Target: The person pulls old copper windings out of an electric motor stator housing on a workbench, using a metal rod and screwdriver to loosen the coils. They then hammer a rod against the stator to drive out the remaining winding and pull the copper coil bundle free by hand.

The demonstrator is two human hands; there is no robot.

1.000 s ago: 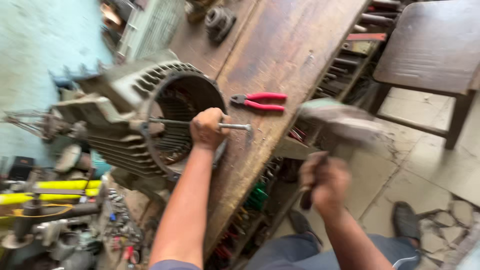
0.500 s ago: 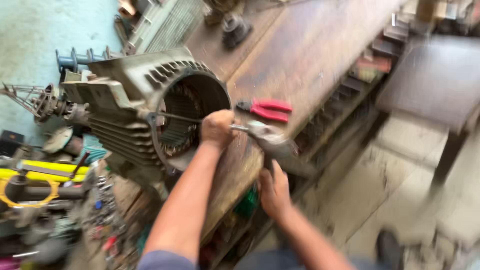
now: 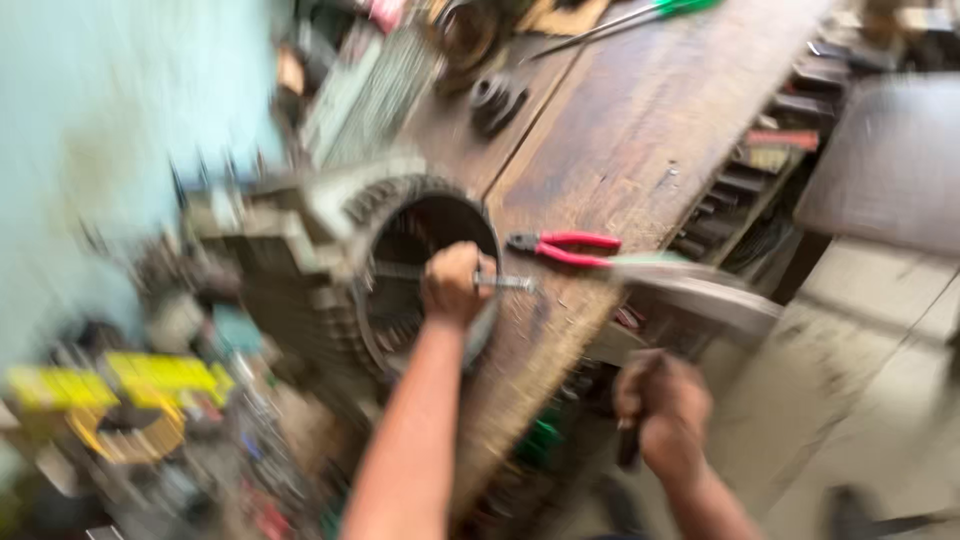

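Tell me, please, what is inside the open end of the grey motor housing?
A thin metal rod, gripped by the left hand, reaches into the motor housing. Dark windings line its bore; anything deeper is lost in shadow and blur.

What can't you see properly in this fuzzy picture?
Head view, the only one:
- Rod tip: hidden inside the motor housing, and the left hand covers its middle.
- Right hand: it grips a dark handle, but motion blur smears the hammer, so its head shape is unclear.
- Yellow things at lower left: too blurred to name.
- Green-handled tool: cut off by the top edge.
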